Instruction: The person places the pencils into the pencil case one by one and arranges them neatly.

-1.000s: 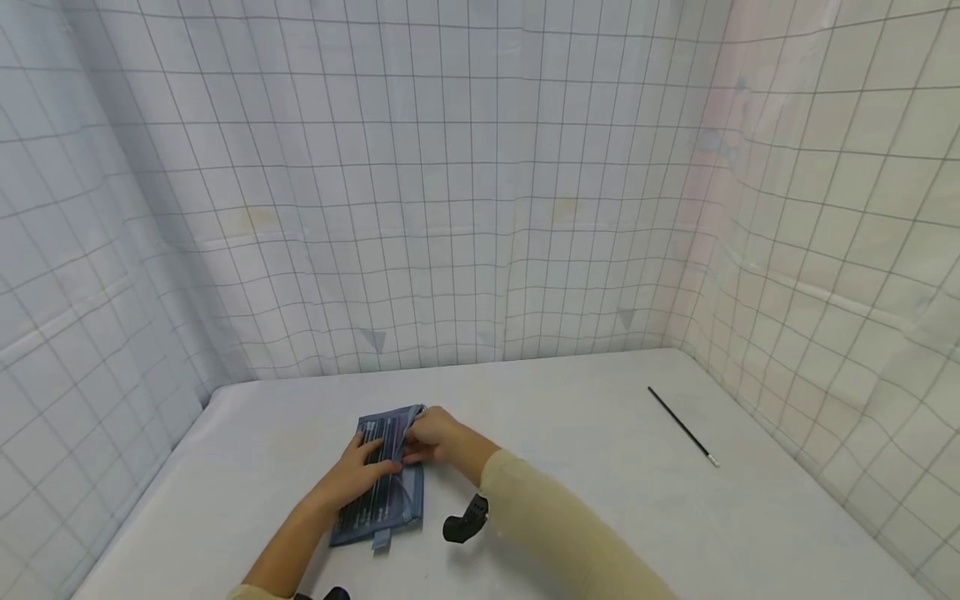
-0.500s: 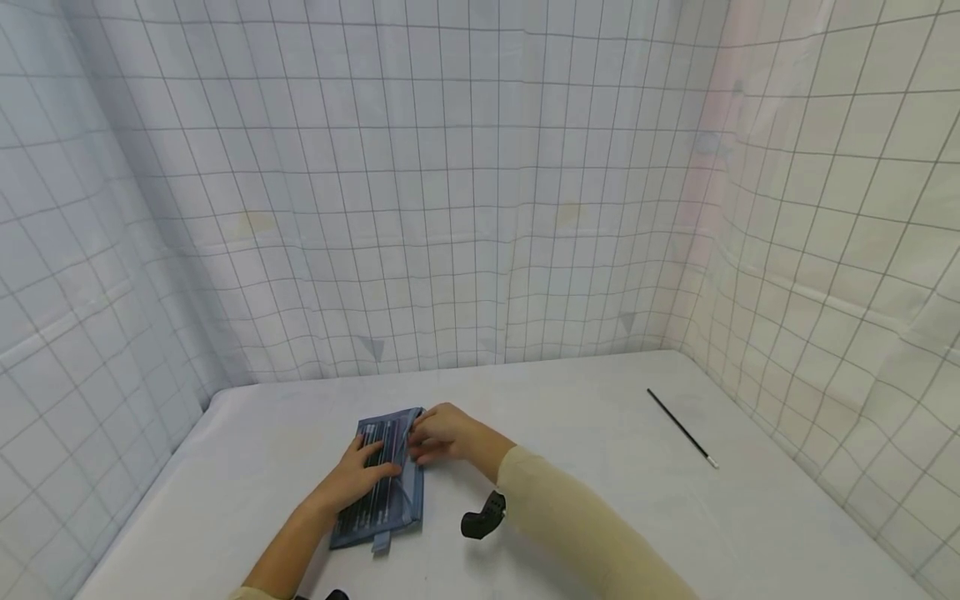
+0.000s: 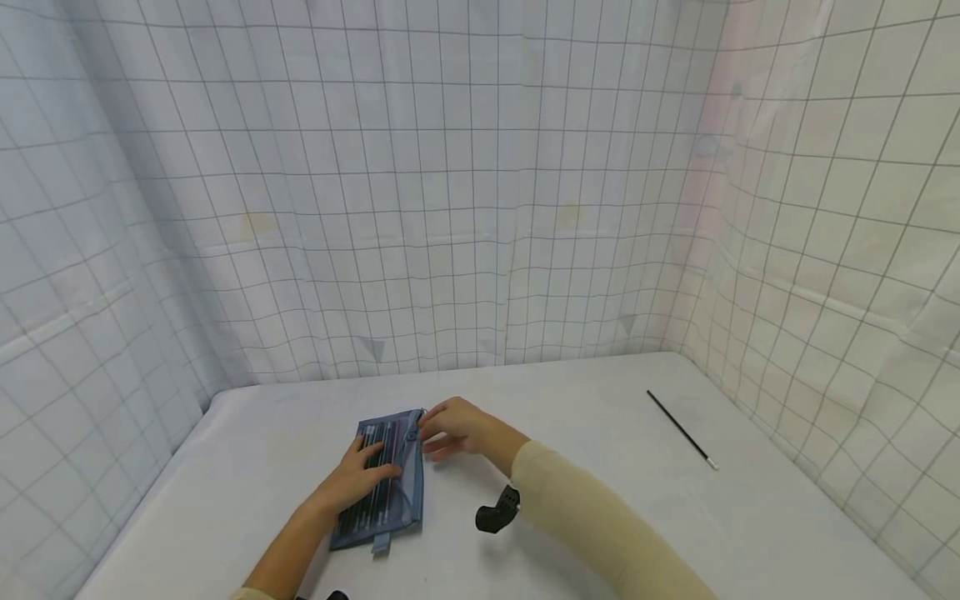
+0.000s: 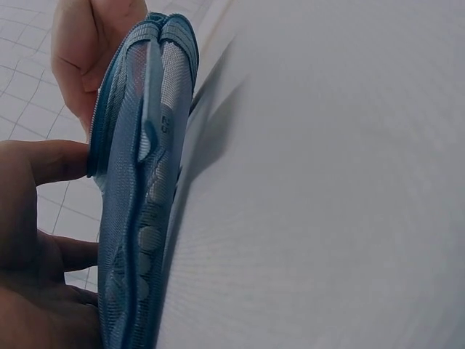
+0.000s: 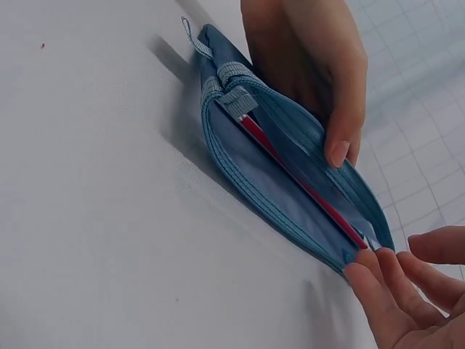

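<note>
A blue mesh zip pencil case (image 3: 408, 500) lies on the table with several dark pencils (image 3: 375, 508) showing through its cover. My left hand (image 3: 356, 479) rests across the case, fingers spread. In the right wrist view the zip side gapes and a red pencil (image 5: 305, 185) lies inside along the opening. The left thumb overlaps the upper zip edge there. My right hand (image 3: 461, 429) is at the far right corner of the case, its fingers (image 5: 381, 291) loosely bent at the end of the opening, with the thumb apart from them.
A black pencil with a white end (image 3: 682, 429) lies on the right of the white table (image 3: 570, 492). Grid-patterned white sheets (image 3: 480, 208) hang behind and at both sides. A black wrist camera (image 3: 497, 510) hangs under the right sleeve (image 3: 592, 517).
My right hand has loosened its fingers from the zip edge and shifted slightly right and away. The left hand and the case have stayed in place.
</note>
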A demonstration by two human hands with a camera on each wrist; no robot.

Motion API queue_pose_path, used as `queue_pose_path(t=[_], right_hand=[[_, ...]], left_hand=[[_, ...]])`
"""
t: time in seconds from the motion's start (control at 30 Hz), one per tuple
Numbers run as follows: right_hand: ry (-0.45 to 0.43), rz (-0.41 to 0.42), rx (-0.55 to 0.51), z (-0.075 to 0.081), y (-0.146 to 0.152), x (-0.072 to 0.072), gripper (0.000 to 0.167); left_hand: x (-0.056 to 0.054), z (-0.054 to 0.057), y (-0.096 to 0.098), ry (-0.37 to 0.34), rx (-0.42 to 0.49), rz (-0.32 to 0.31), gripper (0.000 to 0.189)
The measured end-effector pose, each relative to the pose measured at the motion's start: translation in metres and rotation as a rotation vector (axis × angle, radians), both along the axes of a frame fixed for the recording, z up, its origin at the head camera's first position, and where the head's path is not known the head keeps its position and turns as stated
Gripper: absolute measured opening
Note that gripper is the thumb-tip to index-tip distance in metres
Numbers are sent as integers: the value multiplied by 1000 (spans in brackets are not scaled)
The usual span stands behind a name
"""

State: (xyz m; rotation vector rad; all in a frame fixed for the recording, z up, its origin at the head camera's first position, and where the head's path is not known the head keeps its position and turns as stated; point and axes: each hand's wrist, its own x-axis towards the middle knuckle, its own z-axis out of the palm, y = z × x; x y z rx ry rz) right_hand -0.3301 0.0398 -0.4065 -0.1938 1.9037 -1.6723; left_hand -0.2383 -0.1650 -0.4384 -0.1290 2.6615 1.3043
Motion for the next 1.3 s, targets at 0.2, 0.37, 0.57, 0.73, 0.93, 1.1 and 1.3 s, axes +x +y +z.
queue_pose_path(t=[0.2, 0.37, 0.57, 0.73, 0.93, 1.1, 1.3], right_hand=[[11, -11, 2, 0, 11, -5, 30], [13, -25, 18, 1, 23, -9, 31], [23, -50, 53, 4, 40, -14, 33], [45, -63, 72, 8, 52, -17, 33], [48, -86, 79, 8, 65, -23, 34], [55, -120, 89, 10, 77, -24, 35], [56, -139, 101, 10, 92, -26, 35]], left_hand=[[-1, -1, 0, 5, -7, 6, 89], [-1, -1, 1, 2, -2, 15, 89], [-1, -2, 1, 18, -18, -3, 88], [-1, -3, -1, 26, -23, -17, 88], [-1, -3, -2, 18, -9, -16, 89], [-1, -2, -1, 13, 4, -17, 88], [0, -1, -2, 11, 7, -19, 89]])
